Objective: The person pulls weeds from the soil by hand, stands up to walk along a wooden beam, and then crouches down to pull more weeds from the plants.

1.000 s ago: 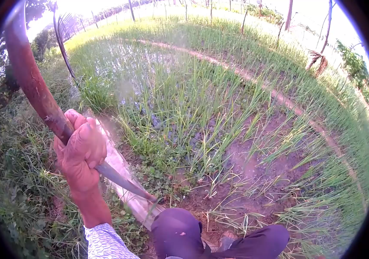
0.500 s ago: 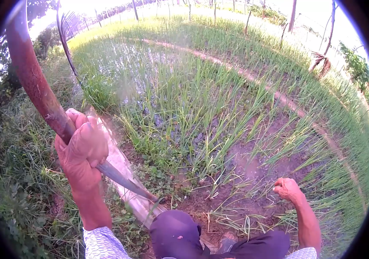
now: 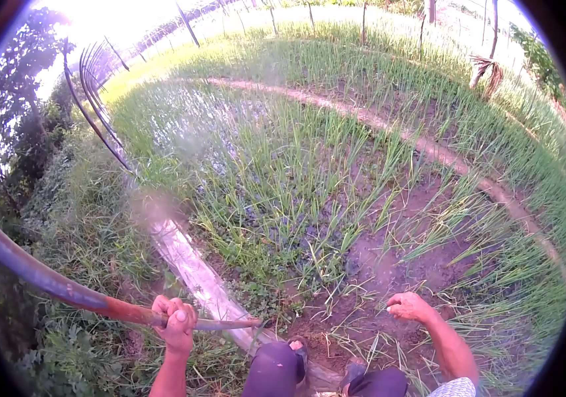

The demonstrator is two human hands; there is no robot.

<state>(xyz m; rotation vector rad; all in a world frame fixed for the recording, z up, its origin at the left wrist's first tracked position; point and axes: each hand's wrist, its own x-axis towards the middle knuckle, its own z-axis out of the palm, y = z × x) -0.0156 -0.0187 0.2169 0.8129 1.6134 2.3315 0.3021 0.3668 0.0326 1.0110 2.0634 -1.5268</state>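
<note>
My left hand (image 3: 175,323) is wrapped round a long curved pole (image 3: 64,288) at the lower left. From the left edge the pole runs down to a narrow end beside the pale strip along the field edge. Over the muddy ground at the lower right is my right hand (image 3: 410,307), its fingers curled together; whether they hold anything is too small to make out. Bent green stalks (image 3: 455,225) stand and lie around it.
A pale narrow strip (image 3: 197,268) borders the wet field on the left, with weeds beyond it. A raised mud ridge (image 3: 438,153) curves across the field. Thin posts (image 3: 363,25) stand at the back. Both my feet are at the bottom, by mud.
My left hand has moved down and right with the pole, which now lies at a flatter angle. My right hand has shifted slightly left and down in view. The camera view has shifted too.
</note>
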